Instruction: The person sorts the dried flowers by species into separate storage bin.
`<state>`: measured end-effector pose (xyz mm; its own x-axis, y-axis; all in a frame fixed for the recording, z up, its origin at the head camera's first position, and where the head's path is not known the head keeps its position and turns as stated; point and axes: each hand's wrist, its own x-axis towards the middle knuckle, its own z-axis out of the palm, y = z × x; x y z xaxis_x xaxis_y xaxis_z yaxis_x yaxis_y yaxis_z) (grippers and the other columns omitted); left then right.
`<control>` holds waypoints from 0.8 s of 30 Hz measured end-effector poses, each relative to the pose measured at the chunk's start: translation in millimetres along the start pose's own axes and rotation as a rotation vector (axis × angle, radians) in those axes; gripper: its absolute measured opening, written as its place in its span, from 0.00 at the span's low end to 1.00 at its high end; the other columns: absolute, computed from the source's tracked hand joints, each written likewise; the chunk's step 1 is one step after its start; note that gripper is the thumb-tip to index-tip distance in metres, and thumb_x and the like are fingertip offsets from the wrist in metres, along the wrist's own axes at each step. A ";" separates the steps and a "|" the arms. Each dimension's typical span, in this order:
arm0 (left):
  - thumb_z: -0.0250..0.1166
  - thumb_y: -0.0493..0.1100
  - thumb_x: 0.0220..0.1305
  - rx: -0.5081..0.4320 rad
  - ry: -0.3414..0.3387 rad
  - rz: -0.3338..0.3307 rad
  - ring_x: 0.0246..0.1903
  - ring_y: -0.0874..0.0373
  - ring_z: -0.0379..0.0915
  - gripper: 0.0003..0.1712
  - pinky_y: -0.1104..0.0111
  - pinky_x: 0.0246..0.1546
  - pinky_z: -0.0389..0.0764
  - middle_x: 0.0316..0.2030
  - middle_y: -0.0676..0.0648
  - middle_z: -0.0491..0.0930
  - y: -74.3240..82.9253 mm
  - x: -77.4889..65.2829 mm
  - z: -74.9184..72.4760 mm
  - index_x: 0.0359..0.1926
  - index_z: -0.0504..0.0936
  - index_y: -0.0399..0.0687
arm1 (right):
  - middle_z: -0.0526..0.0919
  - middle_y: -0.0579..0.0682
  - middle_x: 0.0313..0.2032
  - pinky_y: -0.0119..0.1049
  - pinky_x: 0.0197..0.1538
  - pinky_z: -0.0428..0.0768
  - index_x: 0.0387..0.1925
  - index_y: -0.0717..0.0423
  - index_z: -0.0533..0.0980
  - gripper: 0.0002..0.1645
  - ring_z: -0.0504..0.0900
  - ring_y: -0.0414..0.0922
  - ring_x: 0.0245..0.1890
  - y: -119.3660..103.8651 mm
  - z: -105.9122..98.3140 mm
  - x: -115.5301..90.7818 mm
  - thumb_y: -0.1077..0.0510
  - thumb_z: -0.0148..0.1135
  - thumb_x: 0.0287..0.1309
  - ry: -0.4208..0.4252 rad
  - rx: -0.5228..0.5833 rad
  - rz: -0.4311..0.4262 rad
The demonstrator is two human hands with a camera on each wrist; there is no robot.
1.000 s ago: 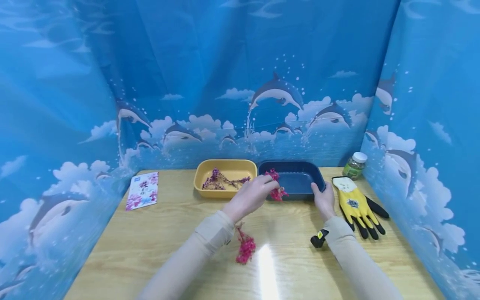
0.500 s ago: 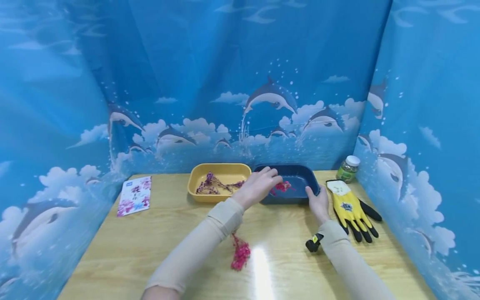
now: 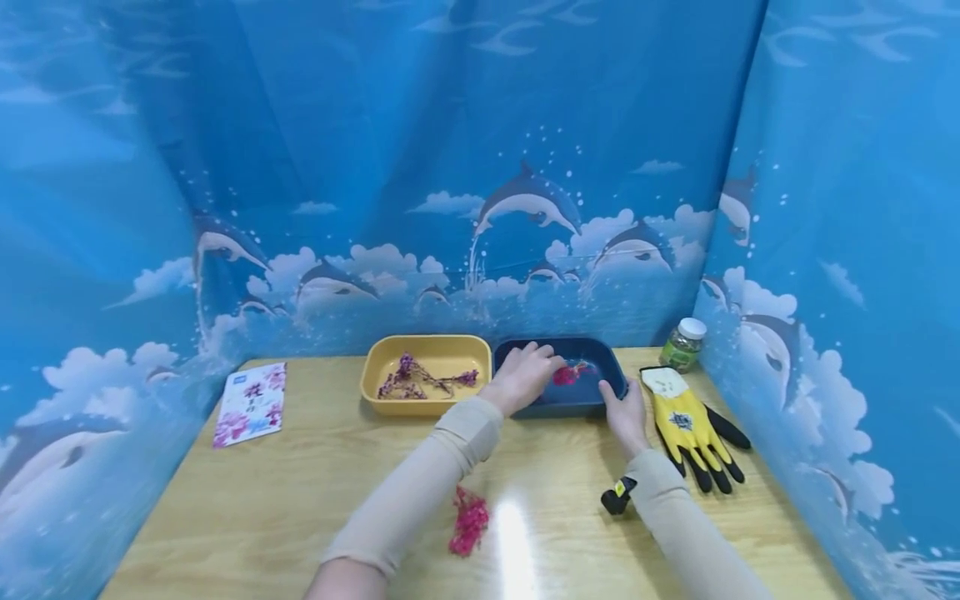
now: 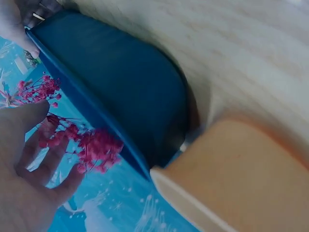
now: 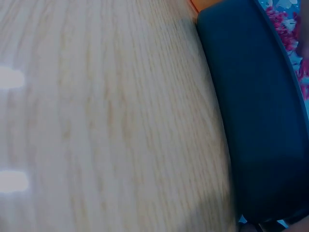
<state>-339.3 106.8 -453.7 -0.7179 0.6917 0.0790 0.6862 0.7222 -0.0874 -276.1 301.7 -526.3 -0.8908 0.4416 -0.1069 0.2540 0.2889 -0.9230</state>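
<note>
My left hand [image 3: 521, 377] is over the left part of a navy blue tray [image 3: 566, 410] and pinches a sprig of pink dried flowers [image 3: 567, 374]. In the left wrist view, pink blossoms [image 4: 99, 150] spread out on both sides of the thumb and fingers, close to the tray's rim. My right hand [image 3: 627, 414] grips the tray's right end, thumb at the rim; its fingers are mostly hidden. Beside it on the left, a yellow tray [image 3: 420, 408] holds purple dried flower sprigs [image 3: 408, 383]. Another pink dried flower bunch [image 3: 469, 521] lies on the table below my left forearm.
Right of the navy tray lie a yellow and black work glove [image 3: 686, 425] and a green jar [image 3: 682, 346] with a white lid. A floral-printed card [image 3: 251, 404] is at the table's left. Blue dolphin-print curtains [image 3: 360, 208] enclose the back and sides.
My left hand has moved right, from the navy tray's left edge to further over it, carrying the pink sprig. The right hand stays on the tray's end. The head view has shifted slightly.
</note>
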 end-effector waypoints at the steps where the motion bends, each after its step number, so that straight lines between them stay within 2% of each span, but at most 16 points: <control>1: 0.58 0.43 0.81 -0.010 -0.004 -0.009 0.58 0.57 0.78 0.22 0.61 0.58 0.86 0.61 0.55 0.82 0.7 0.7 1.0 0.69 0.79 0.67 | 0.64 0.71 0.74 0.59 0.82 0.62 0.77 0.67 0.55 0.38 0.64 0.63 0.77 -0.1 0.5 -0.1 0.48 0.51 0.81 0.001 0.003 0.002; 3: 0.57 0.46 0.82 -0.016 -0.004 -0.019 0.57 0.57 0.80 0.21 0.64 0.52 0.89 0.60 0.55 0.82 1.3 2.0 2.7 0.69 0.79 0.67 | 0.64 0.70 0.75 0.59 0.82 0.62 0.78 0.67 0.54 0.39 0.63 0.63 0.77 -0.7 1.1 -0.4 0.48 0.51 0.81 0.004 0.006 0.006; 7: 0.58 0.48 0.81 -0.005 0.007 -0.020 0.54 0.57 0.81 0.20 0.64 0.48 0.90 0.59 0.55 0.84 1.8 3.5 6.1 0.68 0.80 0.67 | 0.63 0.70 0.76 0.59 0.83 0.62 0.78 0.67 0.53 0.39 0.63 0.63 0.78 -0.7 0.9 -0.3 0.48 0.51 0.81 0.008 0.010 0.016; 13: 0.62 0.50 0.78 -0.003 0.056 -0.001 0.48 0.56 0.82 0.15 0.63 0.41 0.89 0.52 0.54 0.86 1.4 1.4 15.8 0.61 0.85 0.65 | 0.63 0.70 0.75 0.59 0.83 0.62 0.78 0.67 0.54 0.39 0.63 0.63 0.77 0.7 2.4 -0.4 0.48 0.52 0.80 0.002 0.014 0.014; 16: 0.64 0.55 0.76 -0.002 0.072 -0.011 0.47 0.55 0.82 0.15 0.61 0.40 0.89 0.50 0.54 0.85 1.6 -1.5 21.4 0.59 0.86 0.65 | 0.64 0.71 0.75 0.58 0.83 0.61 0.77 0.67 0.55 0.39 0.64 0.63 0.77 1.9 3.2 -1.5 0.49 0.53 0.80 0.002 0.019 0.007; 19: 0.62 0.59 0.77 -0.019 0.086 -0.033 0.49 0.55 0.80 0.18 0.61 0.41 0.89 0.51 0.54 0.84 1.1 -4.2 24.1 0.60 0.85 0.65 | 0.64 0.71 0.74 0.59 0.83 0.60 0.77 0.68 0.55 0.39 0.64 0.64 0.77 2.8 2.7 -2.7 0.49 0.53 0.80 0.004 0.018 -0.001; 24: 0.55 0.56 0.81 -0.089 0.165 -0.082 0.48 0.58 0.78 0.18 0.65 0.42 0.89 0.50 0.55 0.83 -5.7 -9.7 18.0 0.61 0.85 0.62 | 0.63 0.72 0.75 0.59 0.83 0.59 0.78 0.68 0.53 0.39 0.62 0.65 0.78 2.6 -1.5 -1.3 0.49 0.52 0.80 0.011 0.013 -0.004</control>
<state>-338.4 95.8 -471.8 -0.7478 0.6175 0.2441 0.6394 0.7688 0.0140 -273.7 303.2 -528.1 -0.8874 0.4501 -0.0991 0.2456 0.2799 -0.9281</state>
